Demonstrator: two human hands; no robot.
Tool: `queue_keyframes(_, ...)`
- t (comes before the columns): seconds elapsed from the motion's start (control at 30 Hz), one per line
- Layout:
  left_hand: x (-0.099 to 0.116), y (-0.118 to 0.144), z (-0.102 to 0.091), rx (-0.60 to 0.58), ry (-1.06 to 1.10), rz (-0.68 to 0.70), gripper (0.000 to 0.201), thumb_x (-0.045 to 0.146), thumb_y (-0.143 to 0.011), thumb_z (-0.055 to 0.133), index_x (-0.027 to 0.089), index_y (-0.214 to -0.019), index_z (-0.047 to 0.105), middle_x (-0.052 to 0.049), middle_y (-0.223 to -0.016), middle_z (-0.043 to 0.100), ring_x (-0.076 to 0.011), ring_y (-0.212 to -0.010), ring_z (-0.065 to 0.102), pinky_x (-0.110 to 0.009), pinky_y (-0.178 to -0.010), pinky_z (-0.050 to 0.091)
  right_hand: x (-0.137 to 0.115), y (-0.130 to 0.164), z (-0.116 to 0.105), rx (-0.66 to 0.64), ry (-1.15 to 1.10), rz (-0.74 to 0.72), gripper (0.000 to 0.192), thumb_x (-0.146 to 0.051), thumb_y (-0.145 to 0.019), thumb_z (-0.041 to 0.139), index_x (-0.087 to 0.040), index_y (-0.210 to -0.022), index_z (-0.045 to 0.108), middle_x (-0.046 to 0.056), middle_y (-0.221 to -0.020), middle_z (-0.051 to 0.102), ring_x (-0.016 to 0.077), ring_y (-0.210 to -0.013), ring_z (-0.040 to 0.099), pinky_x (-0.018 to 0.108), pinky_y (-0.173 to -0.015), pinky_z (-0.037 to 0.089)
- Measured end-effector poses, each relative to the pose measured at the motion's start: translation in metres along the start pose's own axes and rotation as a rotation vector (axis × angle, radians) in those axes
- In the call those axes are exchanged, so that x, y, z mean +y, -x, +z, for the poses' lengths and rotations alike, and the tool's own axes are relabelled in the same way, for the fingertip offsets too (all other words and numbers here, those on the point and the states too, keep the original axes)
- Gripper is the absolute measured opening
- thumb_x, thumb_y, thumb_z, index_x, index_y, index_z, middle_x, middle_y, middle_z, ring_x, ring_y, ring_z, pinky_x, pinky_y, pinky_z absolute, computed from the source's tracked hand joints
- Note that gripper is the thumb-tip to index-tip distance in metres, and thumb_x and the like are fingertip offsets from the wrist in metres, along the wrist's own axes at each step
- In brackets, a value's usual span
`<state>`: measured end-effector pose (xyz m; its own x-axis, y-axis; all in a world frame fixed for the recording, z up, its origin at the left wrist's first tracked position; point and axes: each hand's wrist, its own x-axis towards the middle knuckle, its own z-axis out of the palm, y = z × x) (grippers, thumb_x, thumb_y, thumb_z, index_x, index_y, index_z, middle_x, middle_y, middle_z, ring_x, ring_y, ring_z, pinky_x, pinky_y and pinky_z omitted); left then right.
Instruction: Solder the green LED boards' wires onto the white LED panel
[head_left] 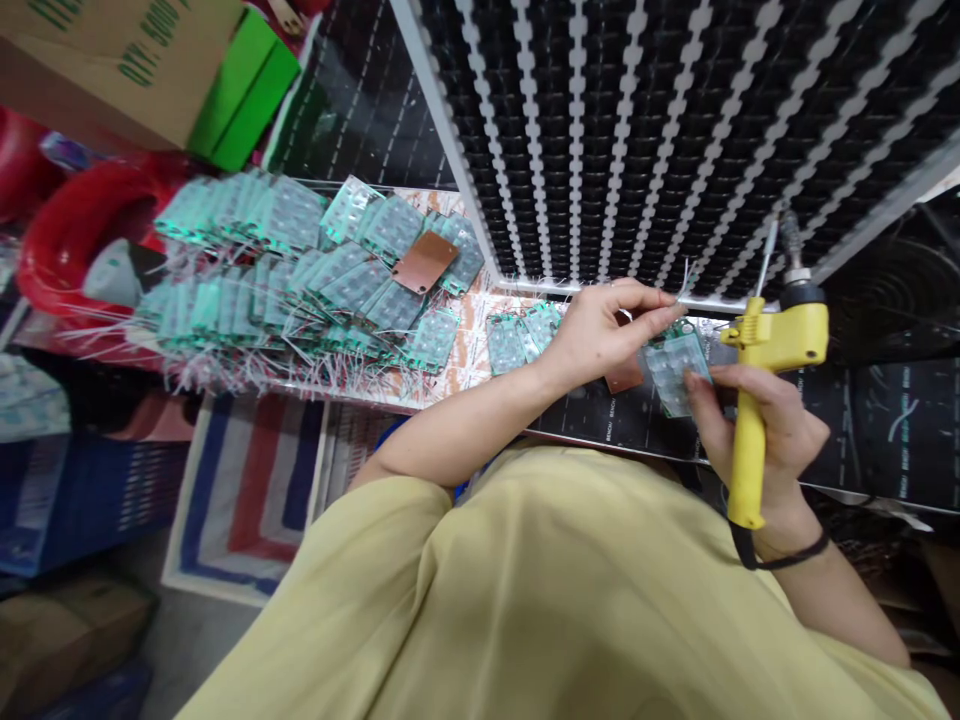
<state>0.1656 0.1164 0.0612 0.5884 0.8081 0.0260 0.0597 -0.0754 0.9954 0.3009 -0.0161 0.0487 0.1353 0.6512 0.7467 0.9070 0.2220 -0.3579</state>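
Observation:
My left hand [611, 325] pinches a thin white wire [685, 278] between thumb and forefinger, just above a small green-edged circuit board [675, 372]. That board is held at its right edge by the thumb and finger of my right hand [765, 425]. The same hand also has a yellow soldering gun [780, 335] in its grip, its metal tip pointing up and away. A copper-coloured plate [624, 372] shows partly behind my left hand. More circuit boards [517, 338] lie left of that hand, partly covered by it.
A large black rack with grey strips [637, 140] stands behind the hands. Stacked circuit boards with white wires [247, 270] fill the left of the bench, a copper plate [425, 262] on top. Farther left are a red ring-shaped object [45, 250], a cardboard box [127, 70] and a green box [244, 95].

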Motion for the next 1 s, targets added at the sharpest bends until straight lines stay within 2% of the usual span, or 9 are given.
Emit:
queue_keyframes(0.2,-0.021,0.003,0.005,0.065,0.179,-0.015,0.041,0.056,-0.08,0.068,0.016,-0.087,0.073,-0.005,-0.082,0.075,-0.0109,-0.072,0.066,-0.023,-0.065,0.051,0.002,0.002,-0.002,0.078,0.041,0.051,0.026,-0.02,-0.079,0.078,-0.02,-0.097,0.06,-0.004,-0.081,0.069,0.0089,-0.061,0.064,0.017,-0.059,0.05)
queue_keyframes(0.3,-0.029,0.012,0.003,0.099,-0.009,0.285,0.029,0.045,-0.088,0.063,0.017,-0.085,0.072,-0.005,-0.088,0.075,-0.0118,-0.082,0.069,-0.025,-0.073,0.054,0.005,0.005,-0.002,0.106,0.03,0.08,0.026,-0.019,-0.077,0.079,-0.018,-0.096,0.061,-0.003,-0.082,0.068,0.008,-0.064,0.064,0.016,-0.064,0.051)
queue_keyframes(0.37,-0.028,0.017,-0.005,-0.003,-0.193,0.578,0.016,0.033,-0.09,0.063,0.021,-0.092,0.073,-0.005,-0.097,0.075,-0.0122,-0.094,0.069,-0.027,-0.083,0.055,0.007,0.007,-0.003,0.117,0.014,0.089,0.027,-0.017,-0.076,0.079,-0.018,-0.096,0.062,-0.004,-0.083,0.068,0.0078,-0.066,0.064,0.016,-0.067,0.052)
queue_keyframes(0.43,-0.024,0.018,-0.016,-0.083,-0.257,0.721,0.015,0.029,-0.09,0.063,0.024,-0.101,0.072,-0.004,-0.102,0.075,-0.012,-0.096,0.069,-0.027,-0.085,0.055,0.008,0.008,-0.004,0.133,-0.003,0.09,0.03,-0.015,-0.075,0.08,-0.018,-0.099,0.062,-0.004,-0.083,0.067,0.0083,-0.067,0.064,0.017,-0.067,0.053)
queue_keyframes(0.5,-0.019,0.015,-0.026,-0.018,-0.162,0.589,0.022,0.036,-0.093,0.057,0.025,-0.106,0.072,-0.004,-0.1,0.075,-0.0113,-0.086,0.07,-0.026,-0.075,0.057,0.007,0.009,-0.007,0.144,-0.009,0.091,0.033,-0.016,-0.074,0.081,-0.019,-0.101,0.062,-0.004,-0.082,0.068,0.0097,-0.068,0.065,0.019,-0.067,0.054)
queue_keyframes(0.57,-0.012,0.01,-0.031,0.041,-0.024,0.302,0.033,0.048,-0.093,0.054,0.023,-0.104,0.073,-0.005,-0.096,0.076,-0.0117,-0.077,0.069,-0.024,-0.064,0.055,0.005,0.009,-0.01,0.145,-0.006,0.078,0.034,-0.016,-0.074,0.081,-0.019,-0.102,0.062,-0.004,-0.082,0.068,0.0104,-0.067,0.065,0.02,-0.067,0.054)
queue_keyframes(0.67,-0.003,0.006,-0.024,-0.08,0.101,-0.002,0.044,0.058,-0.082,0.063,0.02,-0.098,0.076,-0.007,-0.099,0.076,-0.0142,-0.08,0.07,-0.023,-0.059,0.054,0.002,0.009,-0.01,0.102,-0.007,0.036,0.032,-0.016,-0.074,0.081,-0.018,-0.099,0.061,-0.003,-0.081,0.069,0.01,-0.065,0.066,0.018,-0.067,0.054)
queue_keyframes(0.83,0.001,0.012,0.005,-0.054,0.258,-0.199,0.041,0.056,-0.079,0.068,0.02,-0.097,0.077,-0.005,-0.096,0.077,-0.0148,-0.079,0.07,-0.022,-0.058,0.054,0.003,0.01,-0.003,-0.008,-0.033,-0.003,0.027,-0.014,-0.077,0.078,-0.017,-0.097,0.061,-0.002,-0.082,0.07,0.0092,-0.06,0.065,0.016,-0.063,0.054)
queue_keyframes(1.0,-0.007,0.01,0.002,-0.041,0.381,-0.292,0.04,0.054,-0.072,0.076,0.017,-0.088,0.076,-0.003,-0.082,0.076,-0.0107,-0.066,0.068,-0.022,-0.061,0.056,0.015,0.011,-0.02,-0.209,-0.094,-0.005,0.018,-0.027,-0.084,0.074,-0.021,-0.098,0.064,-0.003,-0.079,0.071,0.009,-0.063,0.066,0.016,-0.066,0.053)
